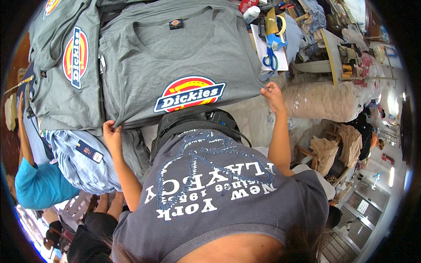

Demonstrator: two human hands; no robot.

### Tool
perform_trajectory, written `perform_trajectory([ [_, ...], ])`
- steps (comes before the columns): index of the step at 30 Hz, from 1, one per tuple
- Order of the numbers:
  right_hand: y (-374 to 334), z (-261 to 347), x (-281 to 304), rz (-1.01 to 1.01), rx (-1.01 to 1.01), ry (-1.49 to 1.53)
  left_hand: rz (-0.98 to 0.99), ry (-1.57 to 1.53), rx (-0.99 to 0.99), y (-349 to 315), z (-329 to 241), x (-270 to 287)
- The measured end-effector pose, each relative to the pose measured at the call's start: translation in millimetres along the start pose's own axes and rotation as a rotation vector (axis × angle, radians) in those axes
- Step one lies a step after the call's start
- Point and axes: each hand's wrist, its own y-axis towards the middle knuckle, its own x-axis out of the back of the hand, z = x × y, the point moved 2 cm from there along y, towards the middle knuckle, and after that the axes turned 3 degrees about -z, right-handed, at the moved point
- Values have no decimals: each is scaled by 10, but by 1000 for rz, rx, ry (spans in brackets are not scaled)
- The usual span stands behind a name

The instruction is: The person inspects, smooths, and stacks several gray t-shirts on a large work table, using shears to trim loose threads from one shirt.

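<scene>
A grey T-shirt (184, 52) lies spread on a pile of like shirts in front of me. Its neckline faces away, and a red, yellow and blue printed logo (190, 94) sits near the edge closest to me. At the near left corner my left hand (112, 136) is closed, pinching the grey cloth between thumb and fingers. My right hand (274, 97) pinches the near right corner, so the near edge is drawn out between both hands. More grey T-shirts (52, 103) with the same print lie against its left side.
Blue-handled scissors (270, 60), a tape dispenser (277, 40) and a white bottle (251, 15) are at the right. Light blue garments (72, 164) hang at the near left, beside a person in turquoise (41, 186). A plastic-wrapped bundle (324, 101) stands right of my right hand.
</scene>
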Motion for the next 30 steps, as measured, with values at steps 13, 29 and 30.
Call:
perform_trajectory([
  [13, 148, 522, -2389, 368, 1202, -1304, 107, 647, -921, 67, -1260, -1577],
  [29, 1545, 1133, -2125, -111, 1242, -1367, -102, 721, -1021, 1728, -1462, -1446],
  [30, 1565, 1174, -2145, -102, 1246, -1307, -152, 616, -1063, 1782, -1503, -1432],
])
